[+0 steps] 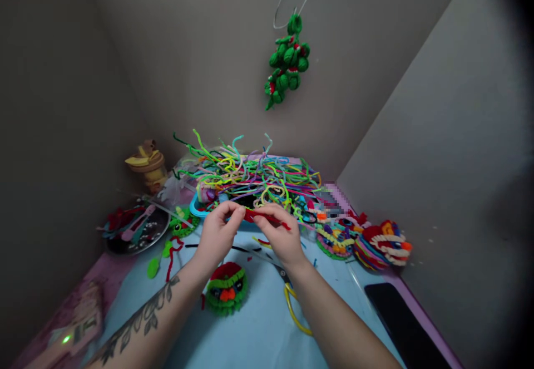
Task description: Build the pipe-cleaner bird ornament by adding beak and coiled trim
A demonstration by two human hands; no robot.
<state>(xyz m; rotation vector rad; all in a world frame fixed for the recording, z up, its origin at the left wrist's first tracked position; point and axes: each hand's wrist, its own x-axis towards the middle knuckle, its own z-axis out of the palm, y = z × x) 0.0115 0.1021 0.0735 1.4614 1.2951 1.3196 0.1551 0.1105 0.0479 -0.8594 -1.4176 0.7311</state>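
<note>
Grey walls (187,52) meet in a corner behind a table covered with a pale blue mat (258,330). Item one: a large tangled heap of pipe cleaners (254,174) in many colours, piled at the back of the table on a blue tray (195,209) whose rim shows at the heap's left edge. Item two: a black phone (400,319), lying flat near the table's right edge. Item three: a green cluster ornament (287,65) with red touches, hanging on the wall above the heap. Item four: a round metal dish (137,235) at the left, holding red and pink pieces. Item five: a striped, domed pipe-cleaner figure (384,244) at the right, just beside a flat round multicoloured piece (334,238). Item six: a green and red round figure (226,289) with an orange beak, on the mat between the two forearms. Item seven: a yellow figurine (148,166), left of the heap by the wall. Item eight: scissors (292,308) with a yellow handle loop, partly under the right wrist. Item nine: a red pipe cleaner (267,219), held level in front of the heap; the left hand (217,235) pinches one end between thumb and fingertips, and the right hand (281,235) pinches it further along, fingers curled.
</note>
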